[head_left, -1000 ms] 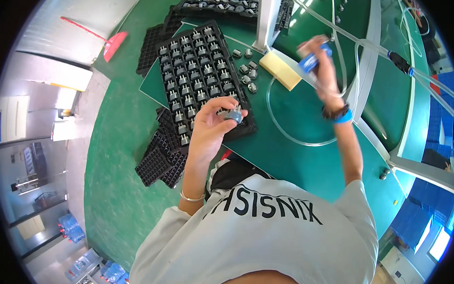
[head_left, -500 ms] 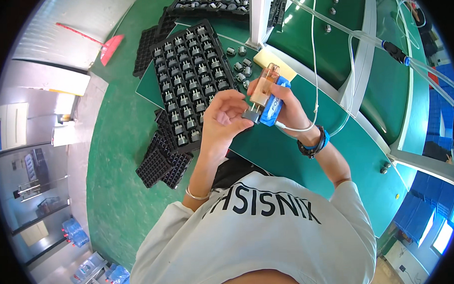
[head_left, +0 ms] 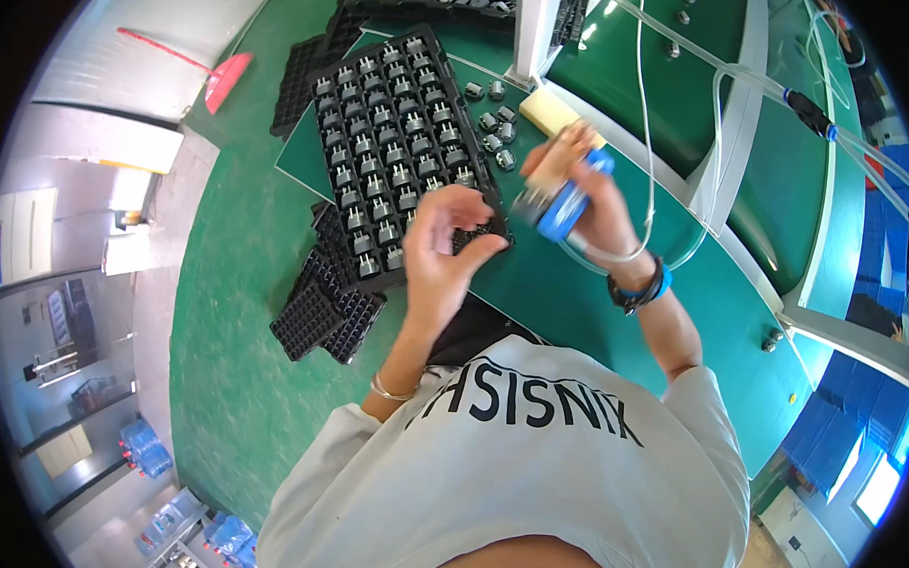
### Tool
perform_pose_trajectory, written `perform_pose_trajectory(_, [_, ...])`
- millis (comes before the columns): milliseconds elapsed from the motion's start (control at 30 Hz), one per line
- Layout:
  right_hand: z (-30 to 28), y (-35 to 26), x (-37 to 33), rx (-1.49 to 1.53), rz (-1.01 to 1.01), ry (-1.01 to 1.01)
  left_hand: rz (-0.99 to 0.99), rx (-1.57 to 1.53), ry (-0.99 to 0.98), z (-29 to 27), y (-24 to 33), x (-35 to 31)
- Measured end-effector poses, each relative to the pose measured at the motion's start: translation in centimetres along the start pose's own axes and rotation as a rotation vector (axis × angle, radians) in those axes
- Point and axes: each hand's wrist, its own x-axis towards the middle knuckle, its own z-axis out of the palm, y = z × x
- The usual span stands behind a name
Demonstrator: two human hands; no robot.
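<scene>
My right hand (head_left: 604, 211) grips a small orange, see-through tester (head_left: 568, 152) wrapped in blue tape, with a white cable running from it. A dark plug (head_left: 532, 203) shows at its lower end, smeared by motion. My left hand (head_left: 435, 255) is held beside it with fingers curved and apart, nothing between them. Under and beyond that hand lies a black tray (head_left: 476, 148) filled with rows of grey plugs, prongs up. Several loose plugs (head_left: 492, 141) rest on the green table (head_left: 616, 308) between tray and tester.
A pale yellow block (head_left: 547, 109) lies by a white post (head_left: 536, 31). Another filled tray (head_left: 435, 6) stands at the back. Black empty trays (head_left: 311, 319) lie on the floor at left. Clear tubes and a black connector (head_left: 809, 113) hang at right.
My right hand has moved right with the tester, away from my left hand. The left fingers have come off the plug and opened.
</scene>
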Motion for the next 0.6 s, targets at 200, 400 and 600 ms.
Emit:
perform_pose_trajectory(200, [-8.9, -1.3, 3.8, -0.593, -0.277, 0.269, -0.121, 0.923, -0.036, -7.3, 3.5, -0.9])
perform_pose_trajectory(400, [-9.0, -0.2, 5.2, -1.603, -0.588, 0.374, -0.089, 1.239, -0.246, -8.4, 3.7, -1.7])
perform_pose_trajectory(600, [-9.5, 0.2, 5.2, -1.515, -0.464, 0.409, -0.107, 1.314, -0.328, -8.6, 3.3, -1.6])
